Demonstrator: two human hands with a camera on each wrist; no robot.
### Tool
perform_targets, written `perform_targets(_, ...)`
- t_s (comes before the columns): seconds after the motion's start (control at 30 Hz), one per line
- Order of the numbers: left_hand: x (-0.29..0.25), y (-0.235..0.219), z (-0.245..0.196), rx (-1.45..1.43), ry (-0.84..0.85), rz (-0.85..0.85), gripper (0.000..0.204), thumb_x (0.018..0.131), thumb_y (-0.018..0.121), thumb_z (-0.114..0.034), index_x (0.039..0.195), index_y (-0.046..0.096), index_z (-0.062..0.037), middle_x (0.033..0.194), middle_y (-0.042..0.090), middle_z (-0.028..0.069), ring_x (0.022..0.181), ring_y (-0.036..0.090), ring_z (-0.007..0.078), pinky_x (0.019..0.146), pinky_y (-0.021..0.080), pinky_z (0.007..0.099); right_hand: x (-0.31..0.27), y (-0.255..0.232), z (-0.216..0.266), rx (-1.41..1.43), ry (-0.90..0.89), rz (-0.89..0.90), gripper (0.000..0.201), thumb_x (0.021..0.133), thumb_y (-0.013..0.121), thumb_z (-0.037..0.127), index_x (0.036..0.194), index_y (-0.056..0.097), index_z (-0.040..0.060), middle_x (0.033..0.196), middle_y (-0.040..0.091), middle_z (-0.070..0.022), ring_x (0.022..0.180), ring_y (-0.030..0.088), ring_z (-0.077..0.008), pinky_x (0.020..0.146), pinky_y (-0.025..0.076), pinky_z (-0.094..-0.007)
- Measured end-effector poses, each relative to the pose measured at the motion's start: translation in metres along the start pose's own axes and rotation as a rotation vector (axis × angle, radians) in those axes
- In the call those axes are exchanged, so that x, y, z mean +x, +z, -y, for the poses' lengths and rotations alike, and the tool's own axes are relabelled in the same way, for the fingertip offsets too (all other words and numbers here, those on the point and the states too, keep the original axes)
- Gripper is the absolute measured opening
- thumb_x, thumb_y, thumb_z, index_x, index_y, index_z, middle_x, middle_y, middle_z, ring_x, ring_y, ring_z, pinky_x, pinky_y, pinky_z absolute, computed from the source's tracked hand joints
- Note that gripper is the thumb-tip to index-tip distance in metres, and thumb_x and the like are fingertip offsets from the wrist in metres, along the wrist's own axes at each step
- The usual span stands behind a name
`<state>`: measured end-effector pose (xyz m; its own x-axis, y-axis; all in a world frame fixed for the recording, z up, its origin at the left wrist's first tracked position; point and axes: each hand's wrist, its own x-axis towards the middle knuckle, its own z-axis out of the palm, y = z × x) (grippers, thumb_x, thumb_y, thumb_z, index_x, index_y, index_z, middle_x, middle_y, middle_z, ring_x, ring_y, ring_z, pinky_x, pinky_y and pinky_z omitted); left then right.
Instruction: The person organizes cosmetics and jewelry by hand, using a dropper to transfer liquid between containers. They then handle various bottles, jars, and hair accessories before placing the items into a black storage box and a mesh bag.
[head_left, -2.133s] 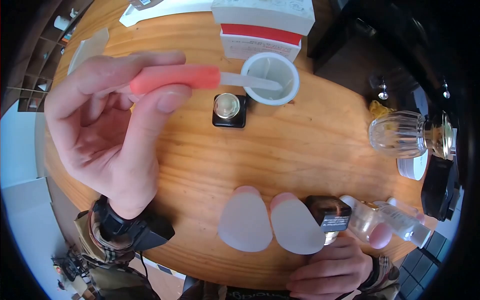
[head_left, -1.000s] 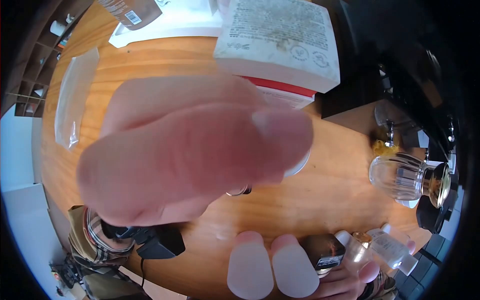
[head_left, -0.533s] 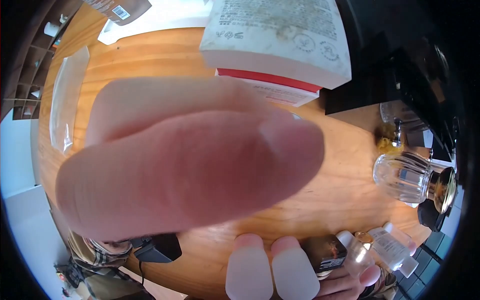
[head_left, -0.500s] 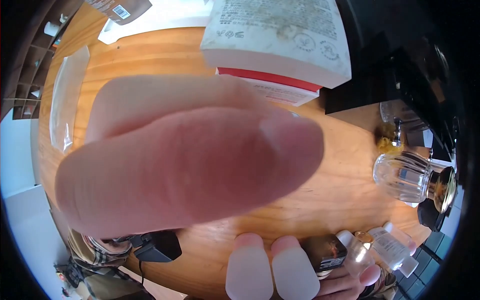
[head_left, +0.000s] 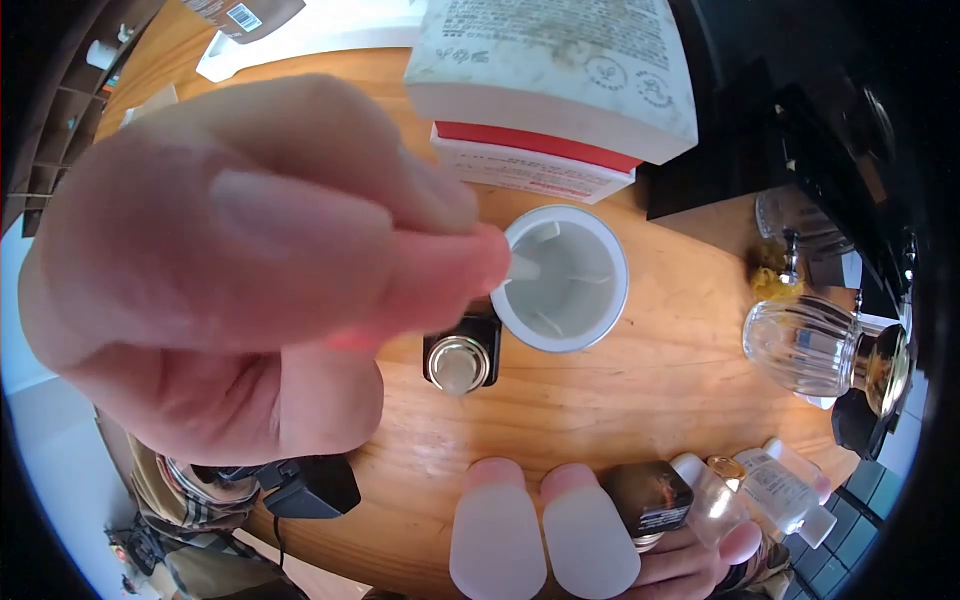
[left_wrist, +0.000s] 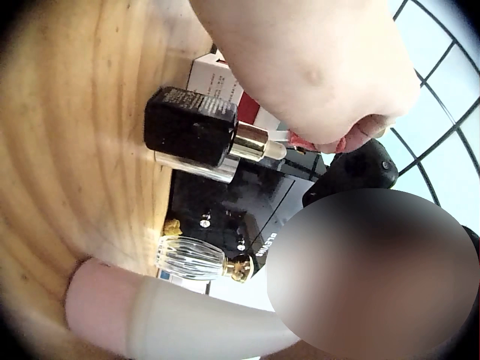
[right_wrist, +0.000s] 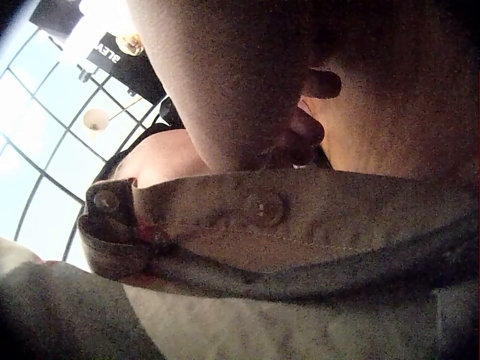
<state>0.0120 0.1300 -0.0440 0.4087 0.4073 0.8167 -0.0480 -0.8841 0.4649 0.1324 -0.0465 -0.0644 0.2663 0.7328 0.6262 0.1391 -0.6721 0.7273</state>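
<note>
My left hand [head_left: 215,260], raised large over the table's left side, pinches a coral-handled stick [head_left: 490,258] with a translucent white stem. Its stem end overlaps the left rim of a white cup [head_left: 617,310], inside which thin pale strips show. Below the cup stands a dark square dropper bottle [head_left: 460,365] with a gold collar, seen from the side as a black bottle [left_wrist: 191,127] in the left wrist view. My right hand [head_left: 685,568] rests at the near table edge, its fingers relaxed and partly hidden behind small bottles. It is dark in the right wrist view.
Two frosted bottles with pink ends [head_left: 497,530] [head_left: 590,530], a dark box [head_left: 650,497] and clear bottles [head_left: 785,490] line the near edge. A glass perfume bottle [head_left: 800,345] is at right. Behind the cup sits a white-and-red box [head_left: 555,80], beside a black case [head_left: 790,120].
My left hand came close to the camera, covering the cup, then drew back leftward and turned, so cup and dropper bottle show again. The view tilted farther forward. The right hand stays put.
</note>
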Motion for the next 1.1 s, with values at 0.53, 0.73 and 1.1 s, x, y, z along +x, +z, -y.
perform_targets(0.53,-0.007,0.013,0.004,-0.009,0.013,-0.185,0.017,0.097,0.051,0.007,0.111,0.052,-0.0018,0.107,0.062,0.028,0.071,0.056,0.0201,0.054,0.049,0.0293,-0.01,0.005,-0.021,0.059,-0.266,0.116,0.074,0.101,0.049,0.05,0.149,0.033,-0.004,0.134,0.054,-0.0375,0.12,0.063,-0.0425,0.096,0.057,-0.0495)
perform_targets(0.73,-0.023,0.005,-0.031,-0.015,-0.028,-0.178,0.018,0.095,0.05,0.009,0.109,0.053,-0.0013,0.106,0.063,0.0273,0.071,0.058,0.0203,0.056,0.051,0.0286,-0.011,0.006,-0.02,0.159,-0.307,0.128,0.071,0.1,0.05,0.049,0.146,0.035,-0.0036,0.133,0.055,-0.0363,0.118,0.063,-0.0416,0.095,0.057,-0.0488)
perform_targets(1.1,-0.007,0.003,-0.006,-0.03,-0.1,-0.157,0.022,0.09,0.049,0.013,0.106,0.055,-0.0005,0.103,0.065,0.0258,0.07,0.062,0.0207,0.058,0.054,0.0274,-0.009,0.017,-0.021,0.343,-0.38,0.158,0.067,0.098,0.053,0.046,0.141,0.038,-0.0027,0.129,0.056,-0.034,0.114,0.064,-0.04,0.092,0.057,-0.0475)
